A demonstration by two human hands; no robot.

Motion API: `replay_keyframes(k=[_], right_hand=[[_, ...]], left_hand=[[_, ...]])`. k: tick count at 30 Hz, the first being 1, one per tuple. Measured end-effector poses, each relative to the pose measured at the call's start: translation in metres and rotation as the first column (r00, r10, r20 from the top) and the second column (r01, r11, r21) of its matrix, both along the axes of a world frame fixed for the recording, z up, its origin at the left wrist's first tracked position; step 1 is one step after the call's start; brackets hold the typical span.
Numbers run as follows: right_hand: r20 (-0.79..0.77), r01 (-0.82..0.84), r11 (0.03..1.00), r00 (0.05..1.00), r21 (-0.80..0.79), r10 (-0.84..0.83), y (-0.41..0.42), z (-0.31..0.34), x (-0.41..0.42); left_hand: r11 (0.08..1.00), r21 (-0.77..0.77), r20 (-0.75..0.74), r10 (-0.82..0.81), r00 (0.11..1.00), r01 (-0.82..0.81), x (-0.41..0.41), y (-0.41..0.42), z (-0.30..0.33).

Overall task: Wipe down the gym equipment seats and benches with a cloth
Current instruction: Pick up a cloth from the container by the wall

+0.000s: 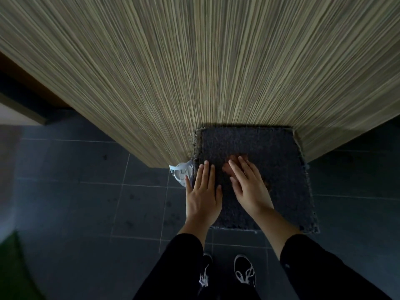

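Hands, left [202,191] and right [249,187], hover over dark mat [281,169], fingers straight, loosely spread, holding nothing.

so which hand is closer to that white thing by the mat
The left hand: its thumb side sits right beside the white thing at the mat's left edge. The right hand is out over the mat's middle.

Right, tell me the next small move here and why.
Probably go and fetch a cloth. Both the left hand and the right hand are open and hold nothing, stretched out over the dark grey square doormat at the foot of the striped wood-grain panel. No cloth, seat or bench is in view.
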State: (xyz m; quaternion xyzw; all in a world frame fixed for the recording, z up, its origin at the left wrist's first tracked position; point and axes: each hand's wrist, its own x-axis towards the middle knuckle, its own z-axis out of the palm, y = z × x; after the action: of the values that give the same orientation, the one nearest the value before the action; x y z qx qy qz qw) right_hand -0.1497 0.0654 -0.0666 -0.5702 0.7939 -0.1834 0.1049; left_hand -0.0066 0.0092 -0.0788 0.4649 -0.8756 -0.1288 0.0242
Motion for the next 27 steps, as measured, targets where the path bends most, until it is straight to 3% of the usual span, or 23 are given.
replay_keyframes(k=[2,8,12,17,27], right_hand=[[-0.072,-0.016,1.0,0.997,-0.004,0.016,0.003,-0.003,-0.007],[-0.028,0.019,0.996,0.999,-0.088,-0.021,0.001,-0.011,0.0],[-0.066,0.011,0.999,0.998,-0.033,-0.013,0.003,0.006,0.0],[0.114,0.187,0.977,0.974,0.101,-0.198,0.027,0.046,-0.004],[0.183,0.47,0.871,0.852,0.141,-0.49,0.119,0.136,-0.004]], left_hand=[[1.0,-0.023,-0.014,-0.012,1.0,0.012,0.0,0.0,-0.004],[0.999,-0.037,-0.022,-0.008,1.0,0.007,-0.001,0.001,-0.011],[0.999,0.038,0.015,0.003,1.0,-0.004,-0.003,0.002,0.006],[0.993,0.113,0.059,-0.018,0.998,0.011,-0.008,0.009,0.054],[0.931,0.114,0.051,-0.353,0.934,0.346,-0.04,0.05,0.156]])
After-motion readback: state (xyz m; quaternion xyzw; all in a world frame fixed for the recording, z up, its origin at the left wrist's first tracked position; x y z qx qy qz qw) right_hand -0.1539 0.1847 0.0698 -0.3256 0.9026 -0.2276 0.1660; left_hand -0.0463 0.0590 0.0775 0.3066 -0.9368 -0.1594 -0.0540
